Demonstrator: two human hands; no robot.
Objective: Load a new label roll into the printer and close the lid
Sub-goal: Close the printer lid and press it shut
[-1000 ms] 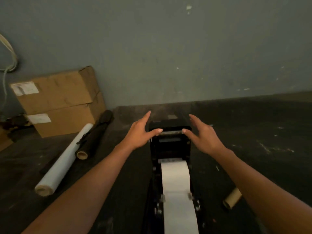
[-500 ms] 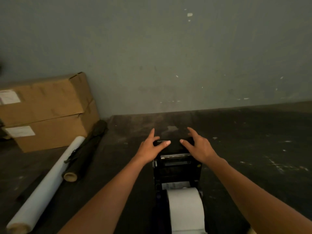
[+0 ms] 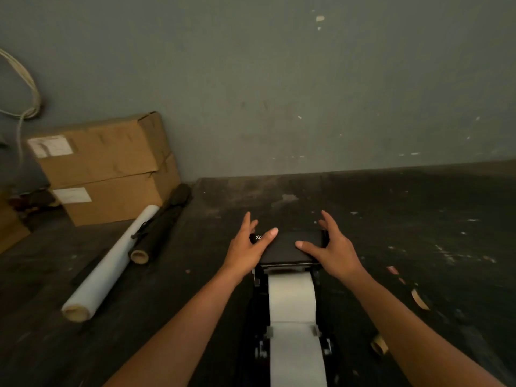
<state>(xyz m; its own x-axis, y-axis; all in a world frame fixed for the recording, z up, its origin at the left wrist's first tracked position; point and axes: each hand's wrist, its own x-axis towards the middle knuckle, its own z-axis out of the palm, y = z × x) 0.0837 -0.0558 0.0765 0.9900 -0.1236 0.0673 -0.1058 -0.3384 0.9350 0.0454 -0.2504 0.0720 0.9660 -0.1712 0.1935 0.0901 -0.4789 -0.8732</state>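
A black label printer (image 3: 290, 248) sits on the dark surface ahead of me, its lid lying flat on top. A white strip of label paper (image 3: 293, 308) runs from under the lid's near edge towards me over a black holder. My left hand (image 3: 247, 248) rests on the lid's left side, fingers spread, thumb across the top. My right hand (image 3: 333, 250) rests on the right side in the same way. Neither hand holds a loose object.
Two stacked cardboard boxes (image 3: 103, 169) stand against the wall at left. A white roll (image 3: 111, 263) and a dark roll (image 3: 162, 227) lie beside them. An empty cardboard core (image 3: 379, 344) lies at right near my forearm. A cable (image 3: 25, 88) hangs at far left.
The printer lid has gone from raised, showing its inside, to lying flat. Both hands followed it down and now press on its top.
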